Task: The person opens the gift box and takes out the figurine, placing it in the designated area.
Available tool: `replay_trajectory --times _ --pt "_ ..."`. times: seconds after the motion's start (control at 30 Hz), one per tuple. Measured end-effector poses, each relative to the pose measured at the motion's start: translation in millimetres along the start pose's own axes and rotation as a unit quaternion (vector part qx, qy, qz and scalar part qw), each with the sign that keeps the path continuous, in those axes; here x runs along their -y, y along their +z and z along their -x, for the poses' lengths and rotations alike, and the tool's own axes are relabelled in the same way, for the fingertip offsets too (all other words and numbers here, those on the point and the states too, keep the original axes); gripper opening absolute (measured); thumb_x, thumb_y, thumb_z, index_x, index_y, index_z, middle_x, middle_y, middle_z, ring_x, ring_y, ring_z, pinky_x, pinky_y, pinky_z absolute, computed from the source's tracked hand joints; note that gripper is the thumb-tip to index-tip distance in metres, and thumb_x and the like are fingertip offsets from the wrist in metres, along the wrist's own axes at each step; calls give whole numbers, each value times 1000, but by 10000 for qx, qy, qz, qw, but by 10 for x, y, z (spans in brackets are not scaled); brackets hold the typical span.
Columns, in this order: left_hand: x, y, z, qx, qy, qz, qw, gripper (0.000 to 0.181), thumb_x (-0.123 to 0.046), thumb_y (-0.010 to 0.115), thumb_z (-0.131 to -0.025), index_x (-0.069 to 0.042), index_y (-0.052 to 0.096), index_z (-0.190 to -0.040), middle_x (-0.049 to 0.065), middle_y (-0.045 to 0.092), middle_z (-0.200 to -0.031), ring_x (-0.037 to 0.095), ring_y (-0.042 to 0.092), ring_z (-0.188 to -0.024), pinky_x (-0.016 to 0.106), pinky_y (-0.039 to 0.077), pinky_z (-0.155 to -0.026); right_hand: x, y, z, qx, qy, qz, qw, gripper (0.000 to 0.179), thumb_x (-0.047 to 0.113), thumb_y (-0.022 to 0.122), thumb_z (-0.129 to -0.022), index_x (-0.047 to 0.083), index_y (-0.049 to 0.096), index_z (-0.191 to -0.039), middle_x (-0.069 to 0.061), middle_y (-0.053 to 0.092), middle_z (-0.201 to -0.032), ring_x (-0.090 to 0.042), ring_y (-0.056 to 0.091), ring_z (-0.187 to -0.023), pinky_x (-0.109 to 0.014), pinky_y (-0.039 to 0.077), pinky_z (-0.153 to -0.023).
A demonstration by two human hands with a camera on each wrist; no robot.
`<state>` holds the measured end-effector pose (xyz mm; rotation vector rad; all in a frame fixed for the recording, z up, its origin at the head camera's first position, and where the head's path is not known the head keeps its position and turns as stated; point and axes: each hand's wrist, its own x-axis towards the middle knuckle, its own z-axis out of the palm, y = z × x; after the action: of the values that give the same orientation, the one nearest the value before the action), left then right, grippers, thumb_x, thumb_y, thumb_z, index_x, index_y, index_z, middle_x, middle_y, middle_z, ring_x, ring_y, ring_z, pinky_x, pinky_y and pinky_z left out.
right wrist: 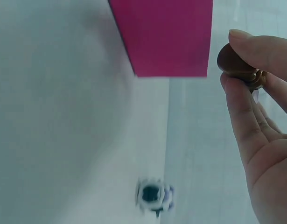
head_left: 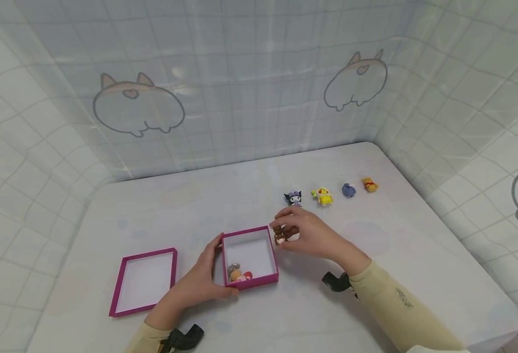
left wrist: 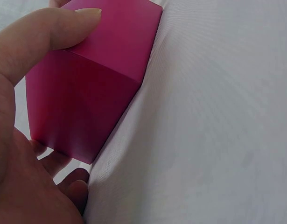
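Note:
My left hand (head_left: pixel 202 278) grips a magenta-walled open box (head_left: pixel 253 283) with a white inside, by its near left corner. In the left wrist view the thumb lies on one magenta wall (left wrist: pixel 117 42) and the fingers reach along the adjoining one. Several small figurines (head_left: pixel 236 275), grey, tan and red-pink, lie in the box's near left corner. Between thumb and fingers, my right hand (head_left: pixel 312 234) pinches a small brown figurine (head_left: pixel 278 235) just beyond the box's right wall. The right wrist view shows this figurine (right wrist: pixel 236 63) held above the wall's level, partly covered by fingers.
A matching shallow magenta lid or tray (head_left: pixel 174 269) lies left of the box. Behind the right hand stand a black-and-white figurine (head_left: pixel 293 198), a yellow one (head_left: pixel 323 196), a blue-grey one (head_left: pixel 349 190) and an orange bear (head_left: pixel 369 185). White tiled-pattern curtains (head_left: pixel 241 98) surround the table.

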<state>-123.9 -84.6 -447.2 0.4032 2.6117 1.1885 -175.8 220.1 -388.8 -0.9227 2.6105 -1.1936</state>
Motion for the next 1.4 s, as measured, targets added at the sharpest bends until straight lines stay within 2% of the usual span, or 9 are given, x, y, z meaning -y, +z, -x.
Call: replay_trajectory --times 0.2,0.33,0.53,0.8,1.03,1.27,1.4 --pt "15 6 -9 15 -33 4 10000 124 -53 82 -48 -40 1 -141 -10 21 -142 10 21 -128 51 36 -94 -135 -131 134 -166 340 71 9993 43 26 77 -71 34 61 -110 12 44 -114 1 58 -84 -25 51 -75" --pt "13 2 -6 64 -121 67 9999 123 -53 82 -49 -41 0 -140 -10 20 -143 11 19 -128 52 35 -94 -247 -240 228 -278 514 14 9983 45 23 77 -71 27 61 -113 11 45 -114 -1 58 -85 -26 51 -75" --pt "16 -4 1 105 -207 43 9997 124 -55 81 -48 -42 -1 -140 -10 19 -143 12 18 -129 52 37 -93 -435 -461 433 -300 776 122 9965 51 21 78 -70 22 57 -116 10 55 -104 -4 60 -84 -24 51 -73" --pt "16 -1 -21 110 -139 -47 9998 124 -55 81 -48 -41 -1 -140 -10 18 -143 11 19 -129 51 38 -92 -757 -803 751 -478 1493 313 9871 49 26 78 -69 27 58 -114 9 57 -108 -5 60 -89 -24 51 -72" --pt "15 -8 -14 140 -140 17 9998 124 -53 82 -48 -41 -2 -140 -11 16 -144 11 18 -129 48 43 -87 -1017 -1092 959 -560 2132 -8 9754 49 29 77 -70 32 59 -115 7 62 -104 -9 59 -94 -31 50 -75" --pt "17 -27 -4 173 -172 4 9997 124 -53 81 -49 -39 -2 -140 -10 16 -144 13 18 -130 48 42 -88 -1338 -1388 1117 -592 2469 149 9671 50 35 75 -72 30 57 -119 6 64 -103 -12 58 -96 -33 47 -76" --pt "34 -31 20 148 -165 12 9998 124 -53 81 -50 -39 -2 -140 -9 16 -144 14 17 -131 49 40 -91 -1490 -1486 1157 -562 2464 -123 9675 53 32 75 -73 23 57 -121 0 62 -109 -14 59 -96 -32 48 -77"
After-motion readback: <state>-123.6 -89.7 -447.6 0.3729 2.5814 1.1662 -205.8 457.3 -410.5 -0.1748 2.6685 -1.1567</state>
